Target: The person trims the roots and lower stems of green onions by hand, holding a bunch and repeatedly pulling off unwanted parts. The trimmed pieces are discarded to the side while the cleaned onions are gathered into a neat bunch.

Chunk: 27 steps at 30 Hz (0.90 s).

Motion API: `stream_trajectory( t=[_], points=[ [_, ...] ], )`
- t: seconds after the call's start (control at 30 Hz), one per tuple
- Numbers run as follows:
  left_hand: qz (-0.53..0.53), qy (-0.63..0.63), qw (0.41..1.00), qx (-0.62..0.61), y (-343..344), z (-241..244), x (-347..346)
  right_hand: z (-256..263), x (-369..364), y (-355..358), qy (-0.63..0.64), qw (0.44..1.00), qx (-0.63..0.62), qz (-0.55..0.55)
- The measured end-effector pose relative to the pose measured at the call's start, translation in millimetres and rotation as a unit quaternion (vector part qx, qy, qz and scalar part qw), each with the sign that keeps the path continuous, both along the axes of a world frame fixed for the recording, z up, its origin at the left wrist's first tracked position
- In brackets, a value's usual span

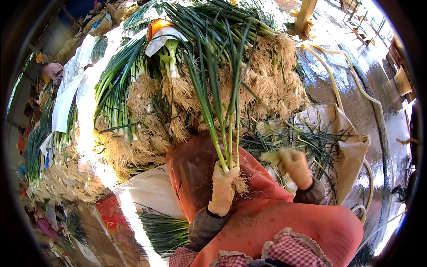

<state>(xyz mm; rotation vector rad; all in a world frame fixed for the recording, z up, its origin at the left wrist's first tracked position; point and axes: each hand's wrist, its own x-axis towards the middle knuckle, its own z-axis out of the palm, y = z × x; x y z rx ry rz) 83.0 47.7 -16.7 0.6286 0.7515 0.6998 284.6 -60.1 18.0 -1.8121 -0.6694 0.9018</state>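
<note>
My left hand (223,192), in a pale rubber glove, is closed round the white lower stems of a few green onions (230,143). Their leaves fan upward and their tan roots hang beside the glove. To the right my gloved right hand (295,165) is blurred, over a heap of stripped leaves (310,142); a pale leafy scrap seems to be at its fingers, though the blur hides the grip. In front of me lies a large pile of green onions with bushy roots (263,80). A red waterproof apron (283,220) covers my lap.
A beige sack (347,157) lies under the leaf heap. A yellowish hose (333,80) runs over the wet floor at right. More green onions (163,230) lie at lower left near a white sack (156,190). A wooden post (305,16) stands beyond; other people are at far left.
</note>
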Motion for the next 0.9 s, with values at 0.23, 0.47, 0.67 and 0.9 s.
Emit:
stream_trajectory(
  t=[0.23,0.47,0.67,0.9],
  points=[
    [-0.007,-0.015,1.000,0.008,-11.7,-1.0,-2.1,-6.6,-2.5,7.0,-0.184,0.981,0.056,-0.039],
    [0.030,0.040,0.990,0.132,-29.9,13.7,7.6,5.2,-60.1,61.4,-0.001,0.992,0.042,0.119],
    [0.060,0.033,0.996,0.054,-29.9,17.4,2.7,30.3,-78.3,24.7,-0.299,0.926,0.070,0.221],
    [0.077,0.076,0.979,0.175,-35.2,20.0,10.0,18.3,-67.7,42.8,-0.090,0.975,0.199,0.034]
  ],
)
